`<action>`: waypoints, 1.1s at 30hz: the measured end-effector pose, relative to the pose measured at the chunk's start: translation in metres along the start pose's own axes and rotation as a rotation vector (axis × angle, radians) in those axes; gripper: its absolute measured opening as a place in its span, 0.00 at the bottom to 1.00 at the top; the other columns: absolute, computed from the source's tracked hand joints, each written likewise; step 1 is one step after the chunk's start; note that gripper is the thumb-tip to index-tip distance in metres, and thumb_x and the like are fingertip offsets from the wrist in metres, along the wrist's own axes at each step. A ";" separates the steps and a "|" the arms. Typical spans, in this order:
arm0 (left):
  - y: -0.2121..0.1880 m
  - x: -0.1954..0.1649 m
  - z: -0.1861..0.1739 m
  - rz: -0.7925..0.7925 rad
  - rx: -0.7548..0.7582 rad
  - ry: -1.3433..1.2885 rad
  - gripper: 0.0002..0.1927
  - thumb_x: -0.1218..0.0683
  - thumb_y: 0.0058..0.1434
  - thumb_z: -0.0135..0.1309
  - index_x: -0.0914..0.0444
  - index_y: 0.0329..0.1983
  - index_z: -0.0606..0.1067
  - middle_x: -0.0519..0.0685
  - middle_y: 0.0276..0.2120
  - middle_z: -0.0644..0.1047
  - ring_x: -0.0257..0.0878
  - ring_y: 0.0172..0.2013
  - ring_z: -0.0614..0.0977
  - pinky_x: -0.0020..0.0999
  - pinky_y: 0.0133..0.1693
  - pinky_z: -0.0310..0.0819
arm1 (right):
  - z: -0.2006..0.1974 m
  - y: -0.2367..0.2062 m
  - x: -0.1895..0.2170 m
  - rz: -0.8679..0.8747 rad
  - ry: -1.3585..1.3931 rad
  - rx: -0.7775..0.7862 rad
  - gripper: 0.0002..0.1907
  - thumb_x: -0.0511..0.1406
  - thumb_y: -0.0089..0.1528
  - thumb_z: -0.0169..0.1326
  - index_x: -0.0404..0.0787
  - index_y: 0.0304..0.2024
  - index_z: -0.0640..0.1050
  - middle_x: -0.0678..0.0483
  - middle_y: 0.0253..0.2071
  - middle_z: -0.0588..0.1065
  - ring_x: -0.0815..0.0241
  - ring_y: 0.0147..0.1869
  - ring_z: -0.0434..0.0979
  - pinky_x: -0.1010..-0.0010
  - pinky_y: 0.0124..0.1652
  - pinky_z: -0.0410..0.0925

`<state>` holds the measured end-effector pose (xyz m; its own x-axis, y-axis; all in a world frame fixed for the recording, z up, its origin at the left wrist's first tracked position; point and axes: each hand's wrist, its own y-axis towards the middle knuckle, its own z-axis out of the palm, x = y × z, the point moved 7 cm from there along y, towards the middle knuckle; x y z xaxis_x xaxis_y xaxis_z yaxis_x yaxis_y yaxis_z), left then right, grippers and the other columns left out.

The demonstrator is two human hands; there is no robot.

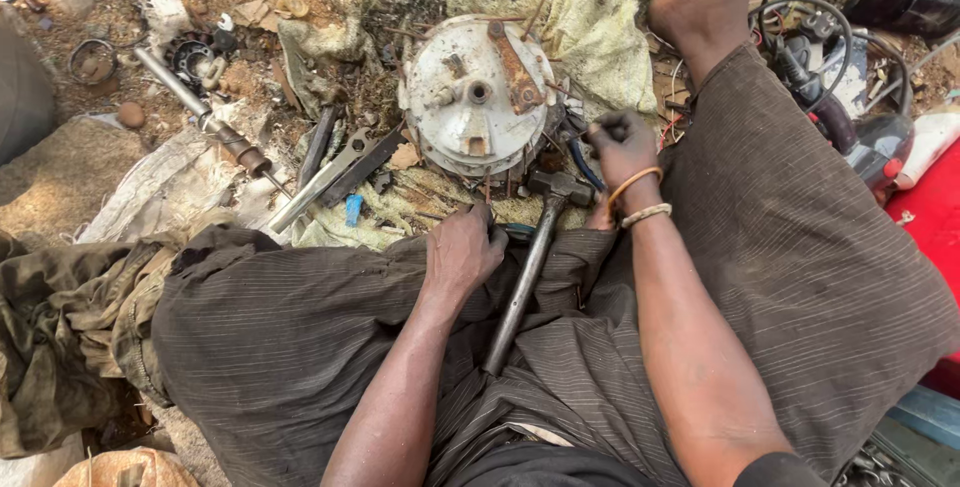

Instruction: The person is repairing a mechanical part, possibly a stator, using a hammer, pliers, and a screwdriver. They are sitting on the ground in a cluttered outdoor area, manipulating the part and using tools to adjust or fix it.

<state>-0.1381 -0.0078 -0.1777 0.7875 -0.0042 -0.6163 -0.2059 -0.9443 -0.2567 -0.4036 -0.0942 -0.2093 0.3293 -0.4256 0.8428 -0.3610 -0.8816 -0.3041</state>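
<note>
Below, both hands, left hand (pixel 462 250) and right hand (pixel 622 150), touch a round, rusty metal hub (pixel 475 97).

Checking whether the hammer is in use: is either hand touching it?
Apart. The head view shows the hammer lying across the lap, with the left hand and right hand both clear of its handle.

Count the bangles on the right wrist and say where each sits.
2. An orange bangle sits nearer the right hand; a pale beaded one lies just behind it, toward the forearm. None shows on the left hand.
</note>
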 end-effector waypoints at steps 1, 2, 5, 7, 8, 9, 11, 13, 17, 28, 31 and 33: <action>0.000 0.000 0.003 -0.014 0.028 -0.004 0.17 0.53 0.54 0.59 0.71 0.40 0.75 0.64 0.29 0.78 0.58 0.29 0.83 0.55 0.31 0.76 | -0.008 0.004 -0.002 0.021 0.230 0.014 0.06 0.31 0.62 0.59 0.38 0.41 0.79 0.48 0.39 0.81 0.54 0.42 0.82 0.65 0.45 0.76; 0.000 0.000 0.006 -0.028 0.053 -0.006 0.17 0.53 0.54 0.59 0.71 0.40 0.76 0.63 0.28 0.78 0.58 0.29 0.83 0.54 0.32 0.76 | -0.012 0.007 -0.002 0.038 0.460 0.026 0.05 0.30 0.62 0.58 0.38 0.41 0.78 0.47 0.38 0.80 0.54 0.40 0.81 0.66 0.42 0.77; 0.000 -0.002 0.009 -0.039 0.086 -0.002 0.16 0.53 0.56 0.59 0.70 0.40 0.76 0.63 0.29 0.79 0.58 0.30 0.83 0.54 0.34 0.76 | -0.012 0.008 -0.019 0.348 0.690 0.005 0.05 0.35 0.65 0.58 0.40 0.40 0.78 0.52 0.33 0.77 0.53 0.35 0.80 0.64 0.34 0.73; 0.000 -0.001 0.009 -0.045 0.090 -0.005 0.16 0.53 0.56 0.59 0.70 0.40 0.77 0.64 0.29 0.79 0.57 0.31 0.83 0.54 0.34 0.76 | -0.009 0.010 -0.006 0.149 0.183 0.026 0.08 0.34 0.63 0.62 0.38 0.42 0.81 0.48 0.38 0.79 0.53 0.39 0.81 0.64 0.38 0.73; 0.000 -0.001 0.009 -0.046 0.086 -0.013 0.16 0.53 0.55 0.59 0.70 0.40 0.77 0.64 0.29 0.79 0.57 0.31 0.83 0.54 0.34 0.77 | -0.003 0.009 0.002 0.044 -0.069 0.034 0.09 0.34 0.61 0.64 0.37 0.43 0.82 0.45 0.40 0.81 0.53 0.40 0.81 0.64 0.41 0.73; 0.000 0.000 0.008 -0.048 0.079 -0.021 0.16 0.53 0.55 0.59 0.70 0.41 0.77 0.64 0.29 0.79 0.57 0.30 0.83 0.54 0.34 0.77 | 0.008 0.008 0.003 0.021 -0.125 0.074 0.11 0.34 0.61 0.63 0.38 0.45 0.82 0.46 0.43 0.81 0.54 0.43 0.82 0.65 0.43 0.73; 0.000 0.001 0.008 -0.054 0.089 -0.019 0.16 0.53 0.56 0.58 0.70 0.41 0.77 0.64 0.30 0.79 0.57 0.31 0.83 0.53 0.35 0.77 | 0.027 0.005 0.005 -0.021 -0.239 0.153 0.14 0.36 0.60 0.62 0.40 0.48 0.82 0.48 0.48 0.82 0.57 0.48 0.84 0.68 0.49 0.75; 0.000 0.002 0.008 -0.050 0.088 -0.024 0.16 0.53 0.56 0.58 0.70 0.41 0.77 0.64 0.31 0.79 0.57 0.31 0.83 0.53 0.36 0.77 | 0.042 0.003 0.011 -0.137 -0.379 0.242 0.20 0.34 0.59 0.63 0.38 0.53 0.81 0.44 0.50 0.81 0.52 0.51 0.82 0.65 0.53 0.73; 0.000 0.003 0.010 -0.067 0.103 -0.037 0.17 0.53 0.54 0.59 0.70 0.41 0.77 0.65 0.33 0.79 0.59 0.34 0.82 0.55 0.37 0.76 | 0.053 0.000 0.013 -0.185 -0.344 0.427 0.26 0.35 0.56 0.63 0.38 0.57 0.79 0.44 0.51 0.81 0.51 0.52 0.83 0.64 0.54 0.72; -0.002 0.005 0.012 -0.043 0.056 -0.082 0.17 0.53 0.54 0.59 0.70 0.41 0.76 0.65 0.34 0.78 0.61 0.35 0.82 0.56 0.40 0.76 | 0.051 -0.015 0.021 -0.131 -0.673 0.494 0.23 0.45 0.58 0.63 0.42 0.52 0.83 0.41 0.46 0.82 0.43 0.47 0.82 0.57 0.52 0.73; -0.004 0.006 0.014 -0.081 0.099 -0.060 0.18 0.53 0.56 0.57 0.70 0.44 0.75 0.65 0.33 0.78 0.60 0.35 0.82 0.56 0.40 0.76 | 0.055 -0.018 0.026 -0.181 -0.819 0.573 0.23 0.45 0.59 0.61 0.43 0.53 0.81 0.40 0.48 0.80 0.41 0.51 0.80 0.54 0.53 0.72; -0.006 0.001 0.012 -0.047 0.081 -0.039 0.17 0.53 0.57 0.57 0.69 0.44 0.75 0.64 0.35 0.79 0.60 0.37 0.82 0.55 0.42 0.75 | 0.055 -0.020 0.029 -0.173 -0.873 0.600 0.24 0.43 0.59 0.60 0.42 0.55 0.79 0.40 0.50 0.79 0.40 0.53 0.80 0.53 0.54 0.72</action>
<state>-0.1429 0.0013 -0.1856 0.7743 0.0537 -0.6305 -0.2172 -0.9133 -0.3445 -0.3395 -0.1002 -0.2035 0.9305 -0.0746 0.3587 0.1594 -0.7992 -0.5796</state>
